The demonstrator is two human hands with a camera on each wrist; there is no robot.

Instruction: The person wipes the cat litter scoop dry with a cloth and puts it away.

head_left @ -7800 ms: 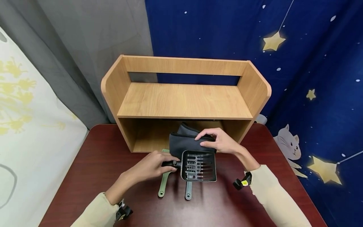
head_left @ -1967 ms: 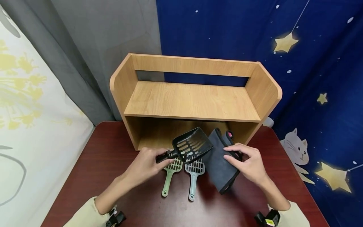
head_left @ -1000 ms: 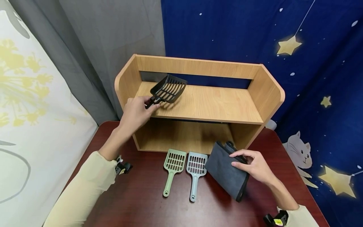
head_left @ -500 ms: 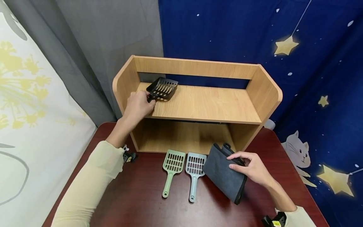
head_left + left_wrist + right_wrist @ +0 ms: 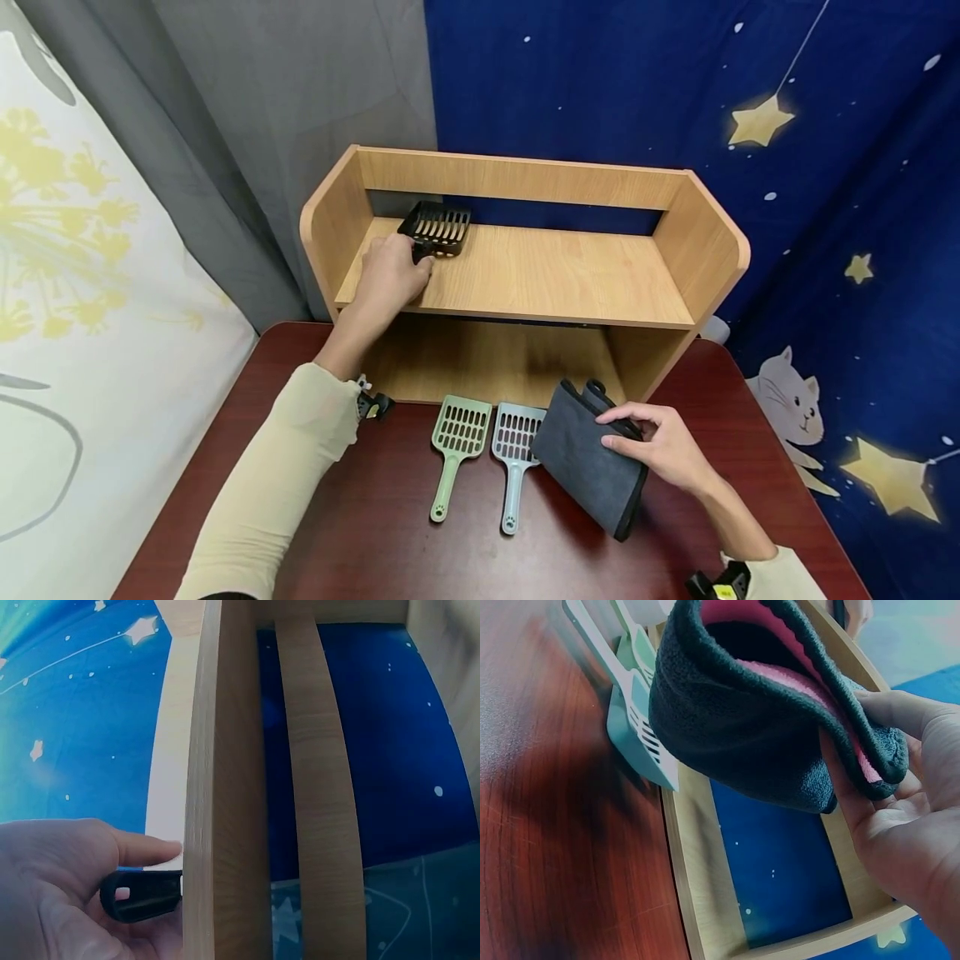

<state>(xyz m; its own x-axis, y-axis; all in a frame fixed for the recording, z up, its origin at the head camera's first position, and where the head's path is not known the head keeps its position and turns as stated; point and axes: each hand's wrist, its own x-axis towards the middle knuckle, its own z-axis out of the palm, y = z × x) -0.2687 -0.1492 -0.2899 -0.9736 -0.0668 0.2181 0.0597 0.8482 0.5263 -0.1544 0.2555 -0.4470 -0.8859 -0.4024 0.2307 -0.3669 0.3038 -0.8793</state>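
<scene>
black scoop (image 5: 437, 227): lies on top board of wooden shelf (image 5: 540, 275), far-left corner, close to the left side panel. Long axis runs near-to-far, slightly tilted right; slotted head points far toward the back rail, handle points near toward the person.
left hand (image 5: 390, 279): on the shelf top, fingers curled round the black scoop's handle, still grasping it. Left wrist view shows the handle end (image 5: 142, 895) between thumb and fingers, right against the shelf edge.
right hand (image 5: 660, 446): on the table, near right, pinching the folded grey cloth (image 5: 588, 467) at its far edge; thumb below, fingers over the fold. Right wrist view shows pink lining (image 5: 757, 645) inside the fold.
grey cloth position: lies on red-brown table (image 5: 262, 417), long axis diagonal from far-left to near-right, its left corner overlapping the head of the blue-grey scoop (image 5: 516, 462).
green scoop (image 5: 453, 454): flat on table, just left of blue-grey scoop, nearly touching. Head far, handle near, paw-print end toward the person.
blue-grey scoop axis: same as green, head far, handle near, roughly parallel.
shelf: two levels, open front; lower bay sits just behind the two scoops and the cloth.
obstruction: shelf's left side panel and back rail box in the black scoop on two sides; rest of the top board to the right is bare wood.
background: grey curtain (image 5: 247, 125) far left, blue star cloth (image 5: 675, 92) far right, white floral cloth (image 5: 82, 275) at left.
wrist cameras: black clip at left sleeve (image 5: 372, 406), another at right sleeve (image 5: 716, 583).
</scene>
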